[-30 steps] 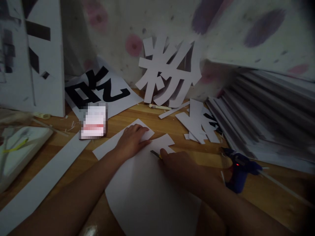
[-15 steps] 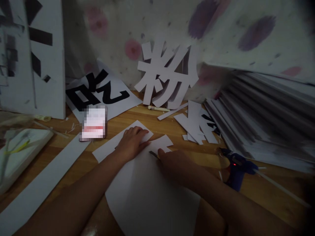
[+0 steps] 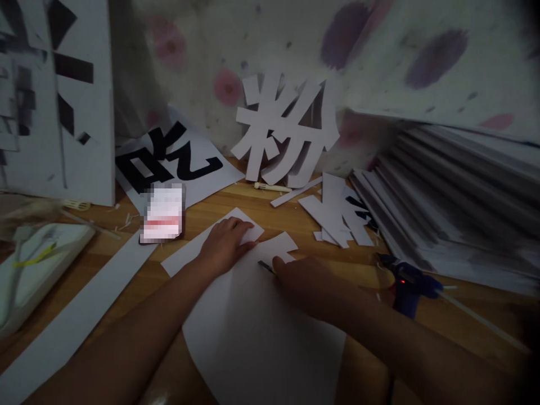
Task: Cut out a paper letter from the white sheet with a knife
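A large white sheet (image 3: 261, 332) with a notched far end lies in front of me and runs down past the lower edge. My left hand (image 3: 225, 244) rests at its far left part, over a smaller white piece (image 3: 189, 250), thumb and index finger apart, nothing gripped. Closed round a small cutting knife (image 3: 266, 267), my right hand (image 3: 301, 284) is over the sheet's right side; the blade points up and left across the sheet near the notch. The knife's handle is mostly hidden by the fingers.
A white cut-out character (image 3: 291, 132) leans at the back, beside a sheet with black characters (image 3: 169, 157). A phone (image 3: 162, 214) lies on a long white strip (image 3: 80, 315). Right are white offcuts (image 3: 327, 216), a blue glue gun (image 3: 407, 287) and stacked boards (image 3: 447, 208).
The whole view has shifted slightly. Both hands keep nearly the same places on the sheet, and the knife is still in my right hand.
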Tool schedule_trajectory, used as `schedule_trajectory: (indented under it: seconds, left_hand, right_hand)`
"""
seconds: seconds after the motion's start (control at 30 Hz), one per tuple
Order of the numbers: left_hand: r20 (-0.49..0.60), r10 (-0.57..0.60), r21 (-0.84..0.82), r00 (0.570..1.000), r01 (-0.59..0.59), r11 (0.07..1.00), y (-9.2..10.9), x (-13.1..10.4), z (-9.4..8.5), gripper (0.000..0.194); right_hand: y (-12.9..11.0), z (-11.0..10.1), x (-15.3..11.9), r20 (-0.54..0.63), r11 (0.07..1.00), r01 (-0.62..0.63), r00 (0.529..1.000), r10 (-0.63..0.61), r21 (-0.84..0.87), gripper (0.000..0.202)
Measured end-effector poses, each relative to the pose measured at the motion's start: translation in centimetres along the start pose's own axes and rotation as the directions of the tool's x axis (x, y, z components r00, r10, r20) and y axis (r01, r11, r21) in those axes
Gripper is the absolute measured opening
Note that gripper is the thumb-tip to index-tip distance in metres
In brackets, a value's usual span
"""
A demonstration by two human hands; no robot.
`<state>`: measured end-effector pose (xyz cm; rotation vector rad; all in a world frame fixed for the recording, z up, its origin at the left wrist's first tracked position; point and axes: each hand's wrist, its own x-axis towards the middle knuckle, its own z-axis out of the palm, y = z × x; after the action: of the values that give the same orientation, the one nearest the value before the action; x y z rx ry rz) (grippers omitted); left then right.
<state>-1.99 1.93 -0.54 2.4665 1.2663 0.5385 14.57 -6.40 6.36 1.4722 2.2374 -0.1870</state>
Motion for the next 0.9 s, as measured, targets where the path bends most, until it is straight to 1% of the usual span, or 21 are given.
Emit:
schedule_trajectory:
  seconds: [0.23,0.43,0.6,0.8,0.9]
  left_hand:
    - [-0.002,0.004,0.009,1.0,-0.004,1.0,-0.1,0.0,0.1,0.038]
    - [-0.006,0.019,0.018,1.0,-0.019,1.0,-0.1,0.0,0.1,0.037]
    - [-0.006,0.02,0.01,1.0,-0.019,1.0,0.0,0.0,0.0,0.037]
    - [0.008,0.009,0.025,1.0,-0.01,1.0,0.2,0.1,-0.1,0.035]
    - [0.002,0.008,0.024,1.0,-0.008,1.0,0.1,0.0,0.0,0.034]
  right_hand:
    - [0.3,0.8,-0.4,-0.027,0.999,0.024,0.999,-0.025,-0.026,0.022]
    - [0.2,1.1,-1.1,-0.019,0.998,0.029,0.999,-0.031,-0.056,0.02]
    - [0.3,1.4,-2.3,-0.007,0.998,-0.036,0.999,0.036,-0.053,0.019]
    - [0.8,2.3,-3.7,-0.001,0.997,-0.073,0.997,0.073,-0.029,0.015]
    - [1.1,3.1,-4.2,-0.003,0.996,-0.068,0.998,0.068,-0.052,0.015]
